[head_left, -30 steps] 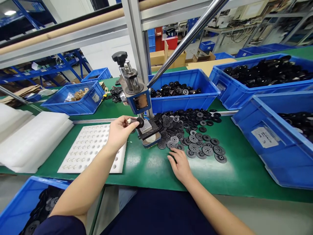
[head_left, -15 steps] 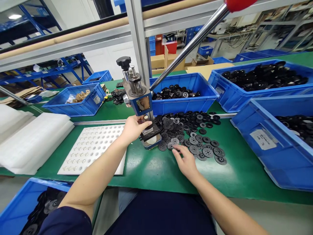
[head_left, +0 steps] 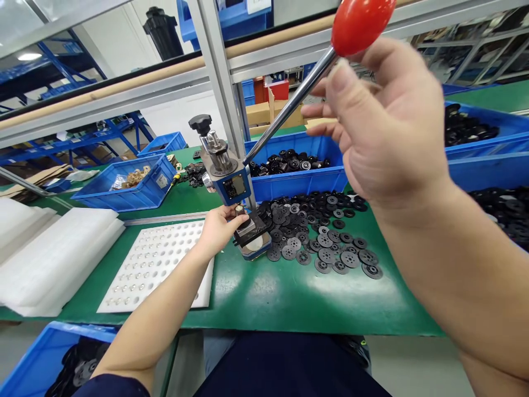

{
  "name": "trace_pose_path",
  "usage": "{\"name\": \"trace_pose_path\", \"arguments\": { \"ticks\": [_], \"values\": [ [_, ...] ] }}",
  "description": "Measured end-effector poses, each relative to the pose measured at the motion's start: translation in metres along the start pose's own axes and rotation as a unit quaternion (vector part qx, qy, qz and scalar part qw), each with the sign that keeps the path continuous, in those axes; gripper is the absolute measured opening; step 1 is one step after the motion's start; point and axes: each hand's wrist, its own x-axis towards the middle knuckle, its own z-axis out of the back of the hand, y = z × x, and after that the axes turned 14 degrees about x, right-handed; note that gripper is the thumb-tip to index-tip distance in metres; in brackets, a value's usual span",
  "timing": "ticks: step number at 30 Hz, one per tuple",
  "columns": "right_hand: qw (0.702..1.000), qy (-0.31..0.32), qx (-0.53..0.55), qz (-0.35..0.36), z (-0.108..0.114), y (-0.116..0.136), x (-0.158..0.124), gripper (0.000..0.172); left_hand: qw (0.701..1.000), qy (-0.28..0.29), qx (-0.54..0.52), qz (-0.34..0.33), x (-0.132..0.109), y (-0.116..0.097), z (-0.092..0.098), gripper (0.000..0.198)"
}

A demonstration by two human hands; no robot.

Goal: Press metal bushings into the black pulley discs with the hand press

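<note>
Under the head of a hand-operated lever press [head_left: 233, 187], my left hand [head_left: 217, 229] pinches a small dark cylindrical part [head_left: 239, 210] with a lighter top, between thumb and fingers. The part stands upright over the black fixture [head_left: 251, 230] of the press. Its lower end is partly hidden by my thumb. My right hand [head_left: 384, 121] is raised beside the press lever [head_left: 293, 102], just below its red knob [head_left: 361, 25]. Its fingers are spread and slightly curled, not wrapped round the knob. Whether they touch the lever I cannot tell.
Black discs [head_left: 326, 255] lie scattered right of the press. A white foam tray [head_left: 165, 253] with rows of holes, some filled with small clear pieces, sits at left. Blue bins [head_left: 301, 184] of black parts stand behind and at right. White foam sheets [head_left: 61, 253] are stacked far left.
My right hand has left the loose discs and risen to the red-knobbed lever. My left hand stays at the press. The view has shifted slightly.
</note>
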Motion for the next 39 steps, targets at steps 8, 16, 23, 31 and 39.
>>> {"name": "trace_pose_path", "arguments": {
  "ticks": [8, 16, 23, 31, 39],
  "values": [
    [0.994, 0.007, 0.112, -0.019, -0.022, 0.013, 0.016, 0.016, 0.999, -0.036, -0.032, -0.018, -0.007, 0.002, -0.006, 0.029],
    [0.989, -0.051, 0.139, -0.02, -0.013, 0.005, -0.003, 0.074, 0.998, -0.048, -0.042, -0.012, -0.007, 0.003, -0.011, 0.024],
    [0.992, -0.039, 0.088, 0.079, -0.004, 0.002, -0.025, 0.06, 0.998, -0.051, -0.04, -0.015, -0.006, 0.011, -0.014, 0.024],
    [0.994, -0.087, 0.037, 0.063, -0.005, 0.01, -0.047, 0.038, 0.998, -0.06, -0.025, -0.018, -0.007, 0.012, -0.015, 0.024],
    [0.987, -0.132, 0.021, 0.093, -0.008, 0.005, -0.055, 0.033, 0.998, -0.061, -0.02, -0.008, -0.004, 0.011, -0.017, 0.025]
  ]
}}
